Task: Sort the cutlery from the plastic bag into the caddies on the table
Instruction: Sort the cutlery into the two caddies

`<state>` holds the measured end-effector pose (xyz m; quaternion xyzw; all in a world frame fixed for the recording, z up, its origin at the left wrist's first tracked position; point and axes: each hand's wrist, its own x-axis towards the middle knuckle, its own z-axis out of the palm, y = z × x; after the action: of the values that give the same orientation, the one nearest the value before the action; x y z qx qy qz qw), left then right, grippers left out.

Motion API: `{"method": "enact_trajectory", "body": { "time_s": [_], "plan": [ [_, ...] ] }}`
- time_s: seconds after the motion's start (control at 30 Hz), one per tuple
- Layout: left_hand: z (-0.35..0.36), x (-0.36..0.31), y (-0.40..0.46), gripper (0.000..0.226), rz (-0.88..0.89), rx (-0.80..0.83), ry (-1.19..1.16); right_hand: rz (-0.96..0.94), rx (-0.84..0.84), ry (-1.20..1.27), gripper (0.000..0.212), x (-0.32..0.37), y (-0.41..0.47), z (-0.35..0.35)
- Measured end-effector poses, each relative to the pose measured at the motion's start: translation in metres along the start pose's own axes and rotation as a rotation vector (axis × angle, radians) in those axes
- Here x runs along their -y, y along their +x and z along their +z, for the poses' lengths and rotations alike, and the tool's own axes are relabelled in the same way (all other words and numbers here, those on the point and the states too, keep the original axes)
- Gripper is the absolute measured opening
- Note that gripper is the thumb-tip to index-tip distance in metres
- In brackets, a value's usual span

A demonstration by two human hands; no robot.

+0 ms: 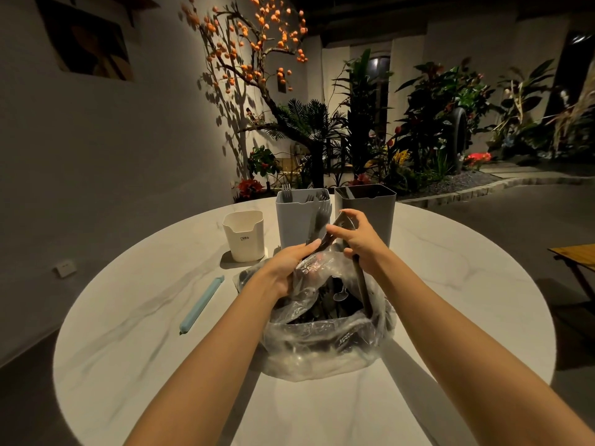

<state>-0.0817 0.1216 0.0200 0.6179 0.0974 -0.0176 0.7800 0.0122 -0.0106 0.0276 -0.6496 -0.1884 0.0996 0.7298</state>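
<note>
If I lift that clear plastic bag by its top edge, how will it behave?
The plastic bag looks thin and crumpled, so probably floppy. It's full of dark cutlery, so likely bottom-heavy, sagging, and handles might poke through.

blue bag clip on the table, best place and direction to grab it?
Probably mid-length, pinched across its narrow width from above. The blue bag clip lies flat on the round table, a long thin bar running diagonally left of the plastic bag, with bare tabletop along both long sides. The left hand is nearer, though it now holds cutlery.

Dim room, plants (418,130) (spotlit) beyond
</note>
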Motion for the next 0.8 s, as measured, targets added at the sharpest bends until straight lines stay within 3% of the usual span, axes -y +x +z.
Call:
{"method": "enact_trajectory", "body": {
  "time_s": [0.13, 0.33, 0.6, 0.8],
  "plan": [
    [-0.002, 0.001, -0.001, 0.016, -0.003, 0.047, -0.025, 0.003, -0.065, 0.033, 0.025, -0.003, 0.005, -0.003],
    [-0.009, -0.001, -0.006, 0.009, -0.039, 0.196, -0.128, 0.018, -0.205, 0.101, 0.012, -0.003, 0.003, -0.006],
    [-0.022, -0.003, -0.005, 0.01, -0.016, 0.087, -0.154, 0.08, -0.326, 0.259, 0.01, -0.002, 0.004, -0.02],
    [-0.025, -0.002, 0.006, 0.014, 0.055, 0.053, -0.308, 0.112, -0.375, 0.19, 0.006, -0.007, 0.007, -0.032]
  ]
}}
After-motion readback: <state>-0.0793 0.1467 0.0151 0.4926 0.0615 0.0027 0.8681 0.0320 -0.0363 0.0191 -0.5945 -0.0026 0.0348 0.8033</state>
